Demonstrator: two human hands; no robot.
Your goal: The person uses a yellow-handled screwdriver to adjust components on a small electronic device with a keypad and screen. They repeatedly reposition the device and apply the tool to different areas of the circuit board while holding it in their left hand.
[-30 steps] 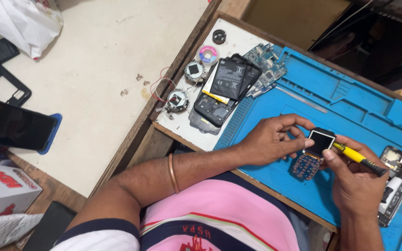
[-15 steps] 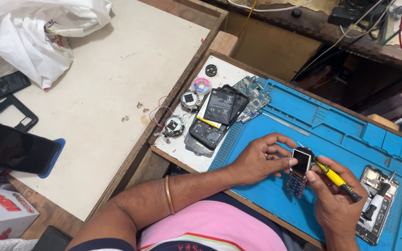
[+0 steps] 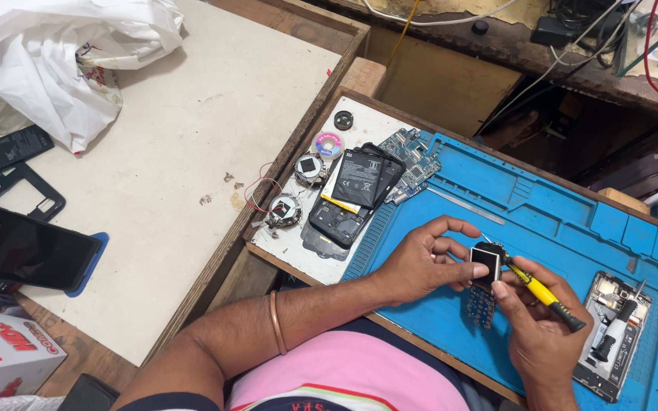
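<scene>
**Small phone board held open over the blue mat**

Pinched between thumb and fingers of the left hand [image 3: 420, 262], a small keypad phone board [image 3: 484, 281] hangs just above the blue repair mat [image 3: 557, 221], its little square screen tilted up and the keypad end pointing down toward the mat. Closed around a yellow-handled screwdriver [image 3: 546, 297], the right hand [image 3: 535, 327] sets the tip at the upper edge of the board, right beside the screen.

As far as the work shows, the board is already out of its casing, bare on both ends; the tip is at work near the screen, though what exactly it touches is too small to tell. Nothing on the board looks reassembled yet.

Near the right hand lies an opened phone frame [image 3: 611, 335] with a dark tool resting across it. Left of the mat, on a white board [image 3: 291, 240], sit black batteries [image 3: 359, 179], a green circuit board [image 3: 413, 156] and small round parts. A dark phone [image 3: 24, 247] rests on the pale table [image 3: 192, 114], beside a white plastic bag [image 3: 70, 53].
</scene>
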